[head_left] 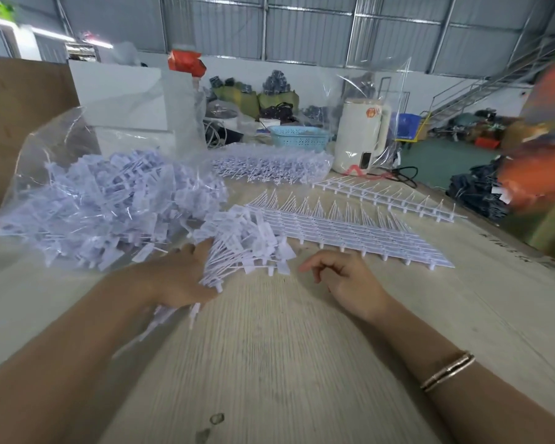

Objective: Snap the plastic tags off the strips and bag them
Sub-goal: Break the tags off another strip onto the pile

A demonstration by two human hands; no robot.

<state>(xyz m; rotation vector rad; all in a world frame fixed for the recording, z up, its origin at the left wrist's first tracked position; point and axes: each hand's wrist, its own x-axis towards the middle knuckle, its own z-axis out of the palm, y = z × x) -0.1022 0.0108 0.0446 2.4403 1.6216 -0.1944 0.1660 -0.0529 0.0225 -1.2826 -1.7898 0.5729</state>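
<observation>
Head view: left hand clutches a bundle of white tags; right hand rests slack beside uncut strips on the desk, bagged tags heaped left.

No lettering is showing clearly enough to be read. The cream-coloured kettle at the back of the table is carrying a round red sticker near its top, but the marks on it are staying too blurred to make out. Red markings are also running across the kettle's base, equally illegible. Faint dark handwritten marks are lying along the table's right edge; they are looking like characters, yet none can be told apart. The white tags are showing small pale printed patches, too small to read.
</observation>
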